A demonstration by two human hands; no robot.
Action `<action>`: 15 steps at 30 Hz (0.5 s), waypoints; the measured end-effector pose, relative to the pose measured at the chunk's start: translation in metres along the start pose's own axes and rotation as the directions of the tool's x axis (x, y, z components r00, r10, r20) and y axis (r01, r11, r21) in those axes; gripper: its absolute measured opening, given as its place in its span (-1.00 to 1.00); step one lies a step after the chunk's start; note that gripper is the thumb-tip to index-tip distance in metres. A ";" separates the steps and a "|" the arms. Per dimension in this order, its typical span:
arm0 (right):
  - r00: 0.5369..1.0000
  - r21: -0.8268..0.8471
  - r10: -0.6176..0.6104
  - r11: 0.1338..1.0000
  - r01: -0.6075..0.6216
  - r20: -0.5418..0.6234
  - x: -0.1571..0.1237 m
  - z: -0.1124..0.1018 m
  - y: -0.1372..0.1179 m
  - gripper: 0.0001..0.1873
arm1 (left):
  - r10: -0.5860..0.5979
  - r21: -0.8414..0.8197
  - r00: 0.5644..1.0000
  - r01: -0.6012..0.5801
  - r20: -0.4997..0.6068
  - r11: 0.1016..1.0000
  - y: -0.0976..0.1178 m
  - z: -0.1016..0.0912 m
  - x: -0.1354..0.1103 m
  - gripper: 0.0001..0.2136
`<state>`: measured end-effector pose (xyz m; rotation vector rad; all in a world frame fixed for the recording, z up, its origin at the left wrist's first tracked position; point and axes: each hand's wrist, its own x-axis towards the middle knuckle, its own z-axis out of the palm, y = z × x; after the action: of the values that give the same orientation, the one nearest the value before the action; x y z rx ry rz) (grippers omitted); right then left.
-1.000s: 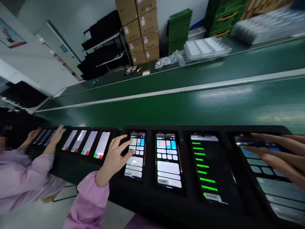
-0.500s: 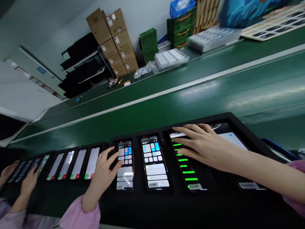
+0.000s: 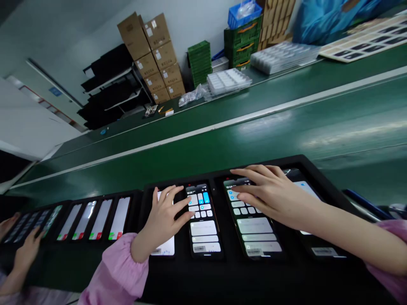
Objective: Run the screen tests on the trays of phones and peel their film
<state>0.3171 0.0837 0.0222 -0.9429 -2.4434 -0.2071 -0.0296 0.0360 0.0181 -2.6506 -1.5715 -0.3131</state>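
In the head view, a black foam tray [image 3: 295, 161] in front of me holds several smartphones. My left hand [image 3: 160, 218] has its fingers spread above a phone with a white screen [image 3: 167, 249]. Its thumb and a fingertip reach the settings panel of a second phone [image 3: 205, 228]. Over a third phone [image 3: 259, 232], showing a similar settings panel, my right hand [image 3: 275, 192] stretches out its fingers near the top of the screen. My right forearm partly hides a fourth phone [image 3: 324, 251]. Neither hand grips anything; exact fingertip contact is hard to make out.
To the left lies another tray of phones with white screens [image 3: 101, 220], and beyond it a co-worker's hands [image 3: 25, 254] over more phones. Across the green bench [image 3: 178, 152] sit clear plastic trays [image 3: 227, 80]. Cardboard boxes [image 3: 165, 55] and green crates [image 3: 243, 42] stand behind.
My left hand has moved right, from the first phone to the second. The first phone's panel has become a white screen. Under my right hand, green text on black has become a settings panel.
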 end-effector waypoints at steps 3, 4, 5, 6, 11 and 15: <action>0.999 0.045 -0.007 0.999 0.005 0.041 0.000 0.006 -0.001 -0.40 | 0.002 -0.005 1.000 -0.002 0.009 1.000 -0.002 0.002 -0.002 -0.70; 0.999 0.049 -0.004 0.999 0.002 0.051 0.000 0.009 -0.002 -0.39 | 0.002 -0.007 1.000 -0.002 0.011 1.000 -0.003 0.002 -0.002 -0.69; 0.998 0.047 0.000 0.999 -0.003 0.060 0.000 0.011 -0.002 -0.38 | 0.002 -0.008 1.000 -0.002 0.012 1.000 -0.003 0.002 -0.002 -0.69; 0.998 0.044 0.005 0.999 -0.008 0.068 0.000 0.012 -0.002 -0.37 | 0.001 -0.010 1.000 -0.001 0.012 1.000 -0.003 0.002 -0.002 -0.70; 0.995 0.054 0.014 0.998 -0.019 0.098 -0.001 0.014 -0.001 -0.35 | -0.008 -0.012 1.000 0.008 0.008 1.000 -0.003 0.003 -0.002 -0.70; 0.993 0.072 0.036 0.996 -0.045 0.116 -0.002 0.016 -0.002 -0.35 | -0.010 -0.009 1.000 0.010 0.003 1.000 -0.004 0.004 -0.004 -0.69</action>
<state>0.3108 0.0864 0.0081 -0.9960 -2.5147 -0.0482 -0.0344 0.0346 0.0128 -2.6519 -1.5890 -0.3178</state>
